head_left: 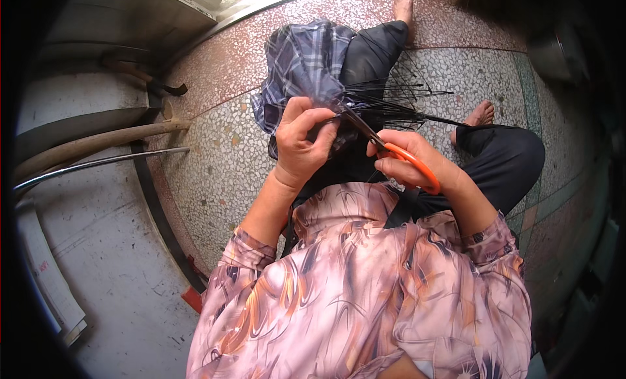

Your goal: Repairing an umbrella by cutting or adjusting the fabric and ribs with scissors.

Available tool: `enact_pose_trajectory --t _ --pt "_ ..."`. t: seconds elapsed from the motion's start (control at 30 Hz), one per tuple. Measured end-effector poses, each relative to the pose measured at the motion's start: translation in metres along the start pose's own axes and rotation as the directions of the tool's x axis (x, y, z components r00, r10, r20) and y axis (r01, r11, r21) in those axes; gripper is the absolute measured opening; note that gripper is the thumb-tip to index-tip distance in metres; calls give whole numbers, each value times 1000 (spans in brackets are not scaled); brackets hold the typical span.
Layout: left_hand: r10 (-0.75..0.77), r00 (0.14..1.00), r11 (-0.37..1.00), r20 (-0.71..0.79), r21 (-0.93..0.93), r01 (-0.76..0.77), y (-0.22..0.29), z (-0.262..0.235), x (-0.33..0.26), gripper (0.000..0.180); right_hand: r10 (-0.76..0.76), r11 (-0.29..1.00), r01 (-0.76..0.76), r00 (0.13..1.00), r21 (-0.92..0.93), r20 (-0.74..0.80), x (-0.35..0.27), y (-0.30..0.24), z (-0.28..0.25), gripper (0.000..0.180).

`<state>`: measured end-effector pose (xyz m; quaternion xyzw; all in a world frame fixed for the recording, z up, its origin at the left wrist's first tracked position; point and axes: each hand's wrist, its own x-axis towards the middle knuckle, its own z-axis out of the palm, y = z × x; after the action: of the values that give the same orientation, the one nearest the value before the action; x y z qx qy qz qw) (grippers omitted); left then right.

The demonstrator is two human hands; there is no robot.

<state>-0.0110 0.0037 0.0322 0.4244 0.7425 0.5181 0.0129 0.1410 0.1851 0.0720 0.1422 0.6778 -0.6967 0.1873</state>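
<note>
Head view: left hand (303,142) pinches plaid cloth (306,56), likely light, floppy, best held beside the thin rods (394,110) to its right; right hand (427,152) grips scissors (417,161).

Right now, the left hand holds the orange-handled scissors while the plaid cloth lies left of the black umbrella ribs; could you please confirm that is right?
Not quite: the head view shows the right hand, not the left hand, holding the orange-handled scissors. The plaid cloth does lie left of the black umbrella ribs.
</note>
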Motion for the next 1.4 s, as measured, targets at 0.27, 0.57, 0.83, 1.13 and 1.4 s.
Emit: enact_pose_trajectory --t 0.27,0.57,0.83,1.13,1.4 --pt "-46 996 999 -79 13 47 -3 6 -4 21 -409 593 103 893 -798 -188 11 10 5 17" --pt "-96 992 995 -79 -43 93 1 9 -9 17 -351 766 162 916 -622 -194 15 15 1 15" --pt "101 992 995 -75 18 -100 -11 6 -11 22 54 871 -121 987 475 152 10 0 0 12" --pt "18 995 999 -98 -33 -21 -10 4 -9 21 -153 943 105 980 -316 -130 15 9 1 18" --pt "-8 994 1000 -108 -26 5 -10 7 -10 17 -454 557 146 878 -817 -153 13 11 -4 18"
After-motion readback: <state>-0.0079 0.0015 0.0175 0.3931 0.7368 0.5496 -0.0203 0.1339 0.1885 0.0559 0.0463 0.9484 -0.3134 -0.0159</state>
